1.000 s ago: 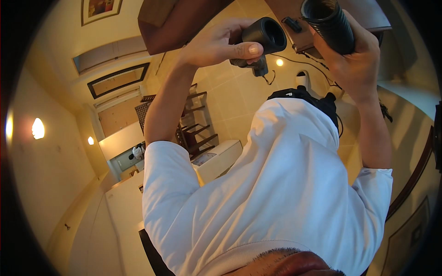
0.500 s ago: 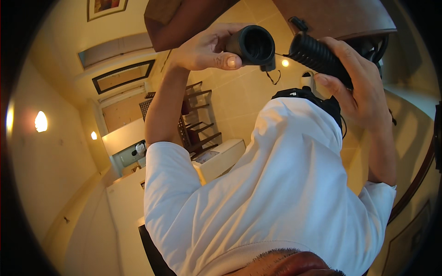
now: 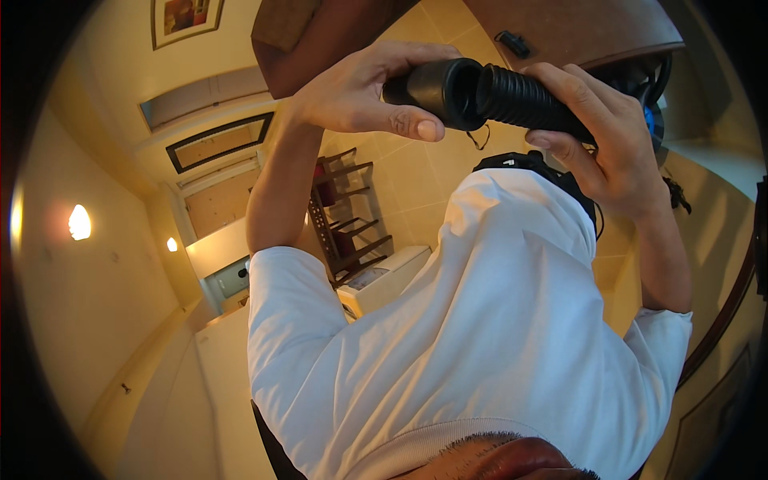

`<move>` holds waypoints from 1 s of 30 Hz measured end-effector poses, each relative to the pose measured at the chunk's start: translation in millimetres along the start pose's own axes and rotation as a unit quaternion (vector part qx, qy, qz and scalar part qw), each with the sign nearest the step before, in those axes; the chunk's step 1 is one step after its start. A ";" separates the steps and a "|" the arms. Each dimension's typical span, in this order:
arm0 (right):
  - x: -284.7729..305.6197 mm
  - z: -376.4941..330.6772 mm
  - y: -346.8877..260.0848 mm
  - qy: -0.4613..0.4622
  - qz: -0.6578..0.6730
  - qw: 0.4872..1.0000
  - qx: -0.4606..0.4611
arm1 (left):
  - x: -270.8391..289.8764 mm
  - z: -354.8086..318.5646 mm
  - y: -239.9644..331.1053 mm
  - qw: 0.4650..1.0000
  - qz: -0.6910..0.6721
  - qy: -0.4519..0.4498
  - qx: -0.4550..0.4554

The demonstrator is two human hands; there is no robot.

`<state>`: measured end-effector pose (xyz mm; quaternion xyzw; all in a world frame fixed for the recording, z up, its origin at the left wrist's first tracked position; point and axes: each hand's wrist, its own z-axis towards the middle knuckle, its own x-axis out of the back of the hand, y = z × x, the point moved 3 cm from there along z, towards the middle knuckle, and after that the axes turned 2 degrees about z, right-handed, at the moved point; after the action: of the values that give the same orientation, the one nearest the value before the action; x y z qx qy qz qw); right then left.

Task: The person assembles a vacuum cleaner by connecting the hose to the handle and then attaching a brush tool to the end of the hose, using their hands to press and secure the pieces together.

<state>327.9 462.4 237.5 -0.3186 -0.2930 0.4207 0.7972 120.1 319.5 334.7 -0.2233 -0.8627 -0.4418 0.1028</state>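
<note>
Closest to the camera: a white shirt (image 3: pixel 480 336), filling the middle and bottom of the picture, with both arms reaching up and away from it.

At the end of the left arm: left hand (image 3: pixel 360 92), fingers and thumb wrapped tight around a smooth black tube (image 3: pixel 436 90). Thumb lying along the underside of the tube, fingers curled over the top. Wide round mouth of the tube facing right.

At the end of the right arm: right hand (image 3: pixel 612 140), closed tight on a black ribbed hose (image 3: pixel 520 98). Fingers folded over the hose from above, thumb tucked beneath it.

Tip of the ribbed hose sitting right at the mouth of the smooth tube, touching it or just inside; hard to tell how deep. Both parts held up in the air, between the two hands, above the white shirt.

Just past the right hand: something round, black and blue (image 3: pixel 652 100), mostly hidden behind the fingers.

Farther back: a dark brown desk (image 3: pixel 584 28) near the top of the picture, with a small black thing (image 3: pixel 512 44) lying on it. Below that, a tan tiled floor (image 3: pixel 416 172).

Farther still: a dark wooden rack (image 3: pixel 344 216) standing on the tiles, next to a white box (image 3: pixel 384 280).

Farthest of all: yellow walls, a glowing wall lamp (image 3: pixel 78 222) on the left, and a framed picture (image 3: pixel 186 18) up in the corner.
</note>
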 end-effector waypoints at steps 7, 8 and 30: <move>2.0 2.2 -8.4 -0.049 -0.154 0.987 0.008 | -6.2 9.3 5.3 0.998 0.035 -0.020 0.038; 0.2 3.5 -9.1 -0.069 -0.171 0.983 0.002 | -8.5 11.5 5.8 0.997 0.050 -0.031 0.047; -28.4 -8.8 71.6 -0.126 0.371 0.825 -0.406 | -34.4 47.8 4.9 0.679 0.649 0.236 -0.249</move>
<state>286.3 467.5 172.3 -0.6430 -0.3947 0.5642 0.3354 153.6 350.5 297.2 -0.6327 -0.3072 -0.5006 0.5046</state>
